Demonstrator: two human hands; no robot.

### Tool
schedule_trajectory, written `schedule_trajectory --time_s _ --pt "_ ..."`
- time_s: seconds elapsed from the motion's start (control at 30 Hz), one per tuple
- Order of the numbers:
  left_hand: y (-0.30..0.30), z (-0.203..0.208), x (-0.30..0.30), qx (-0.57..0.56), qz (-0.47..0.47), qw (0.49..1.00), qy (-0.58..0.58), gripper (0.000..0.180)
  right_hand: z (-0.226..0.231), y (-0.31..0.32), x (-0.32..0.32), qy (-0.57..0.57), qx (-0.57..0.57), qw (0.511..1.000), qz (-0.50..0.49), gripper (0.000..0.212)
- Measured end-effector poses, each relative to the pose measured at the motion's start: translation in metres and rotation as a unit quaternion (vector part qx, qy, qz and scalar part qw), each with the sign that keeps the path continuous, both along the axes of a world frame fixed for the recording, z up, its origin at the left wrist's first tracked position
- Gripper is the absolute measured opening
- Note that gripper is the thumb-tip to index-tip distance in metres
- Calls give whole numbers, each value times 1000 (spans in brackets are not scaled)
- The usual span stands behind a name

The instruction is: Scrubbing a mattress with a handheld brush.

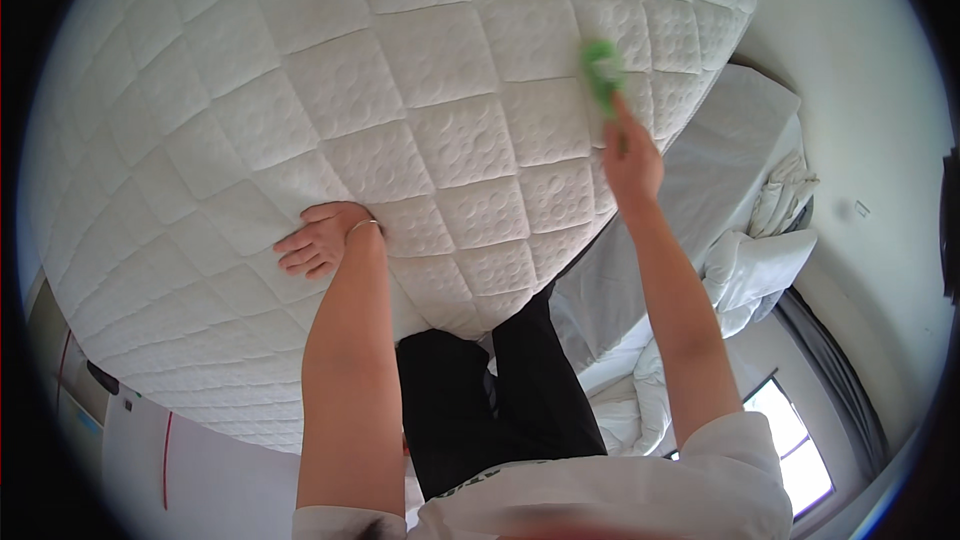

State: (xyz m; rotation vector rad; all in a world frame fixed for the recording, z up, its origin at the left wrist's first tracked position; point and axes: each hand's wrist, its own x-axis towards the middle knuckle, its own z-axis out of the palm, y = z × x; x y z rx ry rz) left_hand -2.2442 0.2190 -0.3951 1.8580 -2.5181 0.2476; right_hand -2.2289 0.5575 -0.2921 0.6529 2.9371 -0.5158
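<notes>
A large white quilted mattress [450, 145] fills the upper part of the head view. My left hand [325, 238] lies on it with fingers stretched out and palm down, holding nothing; a thin bracelet circles that wrist. Further off and to the right, my right hand [633, 168] is closed round the handle of a green brush [603, 70]. Motion blurs the brush, and its head is over the mattress near the right edge. I cannot tell whether its underside touches the fabric.
Beyond the mattress's right edge is a grey-covered bed [745, 130] with white bedding and a pillow [765, 260] on it. A pale wall [870, 120] stands at the right. A dark curtain [830, 370] hangs beside a bright window [790, 445]. My black-trousered legs meet the mattress's near corner.
</notes>
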Motion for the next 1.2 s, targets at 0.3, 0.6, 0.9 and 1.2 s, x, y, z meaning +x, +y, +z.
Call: schedule_trajectory --time_s 0.3,0.6,0.9,1.2 --pt "-6 -16 2 -43 -28 998 -29 66 15 -115 -20 -314 -169 847 395 48" --pt "-4 -27 6 -55 15 998 -40 65 -17 -12 -42 -98 -14 990 98 35" --pt "-18 -29 11 -95 60 991 -74 63 6 71 -101 10 -45 997 -60 38" --pt "-17 -22 10 -91 31 992 -83 62 23 20 11 -322 -117 859 380 56"
